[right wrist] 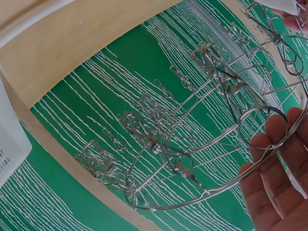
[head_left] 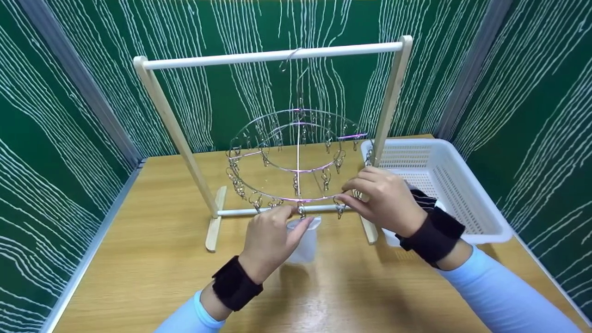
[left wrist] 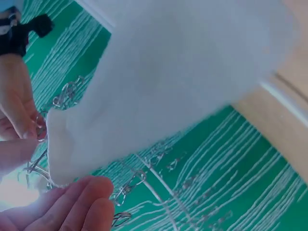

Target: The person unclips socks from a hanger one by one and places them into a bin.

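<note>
A round metal clip hanger (head_left: 296, 200) hangs by its hook from the rack's white top bar. From a front clip hangs a white sock (head_left: 303, 245), its ribbed cuff (left wrist: 62, 149) uppermost. My left hand (head_left: 273, 233) is at this cuff, with the thumb (head_left: 300, 231) apart from the other fingers, around the clip. On the right side of the outer ring, my right hand (head_left: 384, 196) holds the wire between thumb and fingers. The right wrist view shows its fingers (right wrist: 276, 178) against the ring, beside the dangling metal clips (right wrist: 154, 144).
The wooden rack (head_left: 169, 125) stands on the wooden table (head_left: 152, 231). A white perforated basket (head_left: 485, 203) is at the right behind my right arm, with dark striped cloth (head_left: 423, 199) in it. Green walls (head_left: 185, 27) with white lines enclose the table.
</note>
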Demonstrator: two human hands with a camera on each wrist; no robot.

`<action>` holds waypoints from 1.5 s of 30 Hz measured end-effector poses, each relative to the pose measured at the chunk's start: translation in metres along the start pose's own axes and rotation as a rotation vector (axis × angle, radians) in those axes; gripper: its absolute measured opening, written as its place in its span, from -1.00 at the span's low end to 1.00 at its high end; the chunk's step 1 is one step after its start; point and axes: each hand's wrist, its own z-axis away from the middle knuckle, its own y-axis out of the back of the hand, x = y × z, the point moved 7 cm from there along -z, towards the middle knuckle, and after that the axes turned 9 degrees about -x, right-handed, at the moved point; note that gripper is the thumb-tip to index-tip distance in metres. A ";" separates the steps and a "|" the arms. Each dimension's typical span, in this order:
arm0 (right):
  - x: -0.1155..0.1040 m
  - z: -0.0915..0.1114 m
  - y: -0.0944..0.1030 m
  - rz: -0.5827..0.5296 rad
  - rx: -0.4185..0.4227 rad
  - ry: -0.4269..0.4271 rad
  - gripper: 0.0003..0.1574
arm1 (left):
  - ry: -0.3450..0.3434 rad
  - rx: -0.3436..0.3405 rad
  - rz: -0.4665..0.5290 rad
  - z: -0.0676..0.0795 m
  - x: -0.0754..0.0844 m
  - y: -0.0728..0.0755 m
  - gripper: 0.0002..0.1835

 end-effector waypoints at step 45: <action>-0.036 0.047 -0.059 -0.288 -0.059 -0.066 -0.57 | 0.048 -0.008 0.188 -0.007 -0.008 0.001 -0.83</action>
